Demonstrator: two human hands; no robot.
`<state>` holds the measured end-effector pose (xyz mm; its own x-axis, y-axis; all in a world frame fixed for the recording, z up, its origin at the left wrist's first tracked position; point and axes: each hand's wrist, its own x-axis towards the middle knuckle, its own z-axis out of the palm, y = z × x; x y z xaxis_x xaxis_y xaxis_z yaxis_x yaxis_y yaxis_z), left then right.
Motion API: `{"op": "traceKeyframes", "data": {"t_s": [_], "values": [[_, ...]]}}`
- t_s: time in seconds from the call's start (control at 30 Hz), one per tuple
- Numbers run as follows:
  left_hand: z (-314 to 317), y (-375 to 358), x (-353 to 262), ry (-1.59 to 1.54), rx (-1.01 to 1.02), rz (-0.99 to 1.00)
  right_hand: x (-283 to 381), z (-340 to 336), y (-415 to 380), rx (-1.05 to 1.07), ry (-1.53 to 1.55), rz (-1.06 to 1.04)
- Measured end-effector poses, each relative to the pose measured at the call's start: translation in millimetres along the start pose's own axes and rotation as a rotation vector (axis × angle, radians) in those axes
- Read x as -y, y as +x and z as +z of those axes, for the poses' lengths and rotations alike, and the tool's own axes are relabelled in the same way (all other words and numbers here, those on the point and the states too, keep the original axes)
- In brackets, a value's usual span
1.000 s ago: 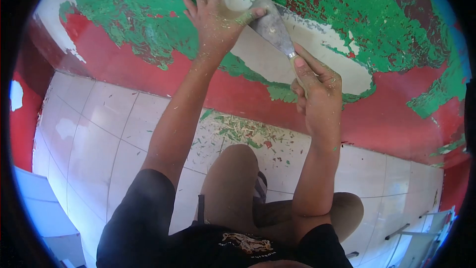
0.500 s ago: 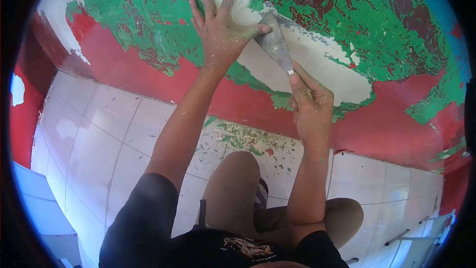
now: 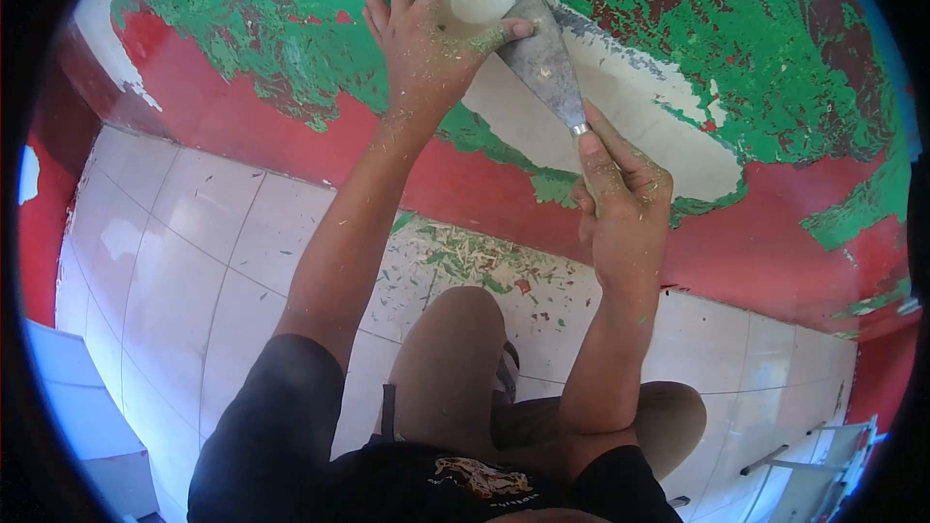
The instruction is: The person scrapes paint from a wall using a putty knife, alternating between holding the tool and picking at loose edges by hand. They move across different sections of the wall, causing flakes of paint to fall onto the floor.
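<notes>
Right hand (image 3: 625, 189) has its fingers wrapped round the scraper (image 3: 545, 56), blade slanting far-left to the left hand's thumb (image 3: 521, 29)

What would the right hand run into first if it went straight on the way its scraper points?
Probably the thumb of the left hand, which looks to rest on the blade ahead of the right hand, though its depth is hard to judge.

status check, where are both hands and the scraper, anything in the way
Right hand gripping scraper. Left hand spread on wall, thumb at blade. Nothing visible blocking blade.
</notes>
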<state>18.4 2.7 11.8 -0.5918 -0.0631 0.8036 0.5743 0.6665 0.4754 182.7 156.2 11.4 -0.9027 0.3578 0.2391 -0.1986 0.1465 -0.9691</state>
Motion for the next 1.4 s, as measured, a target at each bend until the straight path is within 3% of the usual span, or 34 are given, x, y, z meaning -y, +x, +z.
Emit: {"op": "traceKeyframes", "data": {"t_s": [0.3,0.37,0.4,0.47,0.5,0.63,0.7,0.83,0.9,1.0,1.03,1.1,1.23,1.3,1.4], "values": [[12.4,2.8,12.6,-0.015,0.01,0.003,4.3,-0.3,8.6,-0.052,-0.093,-0.016],[20.7,4.8,18.0,-0.06,-0.183,0.269,-2.8,-5.3,13.8,-0.005,-0.085,-0.068],[20.9,5.4,20.4,-0.07,-0.18,0.304,0.6,-8.0,14.6,-0.032,-0.065,-0.082],[20.9,7.3,22.7,-0.106,-0.157,0.228,7.8,-10.2,8.7,0.058,-0.092,-0.07],[24.2,9.1,17.3,-0.123,-0.132,0.306,0.7,-10.4,8.7,0.077,-0.024,-0.112],[16.4,3.0,8.1,-0.05,-0.109,0.252,13.6,-22.5,-1.9,0.037,-0.056,-0.106],[14.7,1.1,3.7,-0.059,-0.097,0.226,20.2,-25.3,-4.4,0.098,-0.059,0.053],[11.1,2.7,8.8,-0.049,-0.088,0.2,16.6,-11.9,-3.9,0.065,-0.077,-0.014],[14.1,3.4,12.0,-0.033,-0.077,0.188,17.1,5.8,-3.1,-0.08,-0.334,-0.187],[8.5,2.8,15.4,-0.038,-0.057,0.195,37.5,9.1,-14.8,0.027,-0.435,-0.094],[6.4,-0.2,16.2,-0.034,-0.053,0.186,32.1,8.5,-14.7,0.035,-0.437,-0.086],[7.9,0.6,12.4,-0.052,-0.065,0.172,14.7,2.1,-6.6,0.012,-0.125,-0.152],[5.4,-1.1,6.2,-0.023,-0.081,0.176,11.5,-9.8,-5.1,0.008,-0.15,-0.194],[4.6,-2.2,4.2,0.0,-0.087,0.218,16.9,-15.4,-5.9,0.026,-0.168,-0.046],[1.6,-2.1,1.4,-0.032,-0.081,0.183,10.2,3.9,7.1,-0.061,-0.222,-0.199]]}}
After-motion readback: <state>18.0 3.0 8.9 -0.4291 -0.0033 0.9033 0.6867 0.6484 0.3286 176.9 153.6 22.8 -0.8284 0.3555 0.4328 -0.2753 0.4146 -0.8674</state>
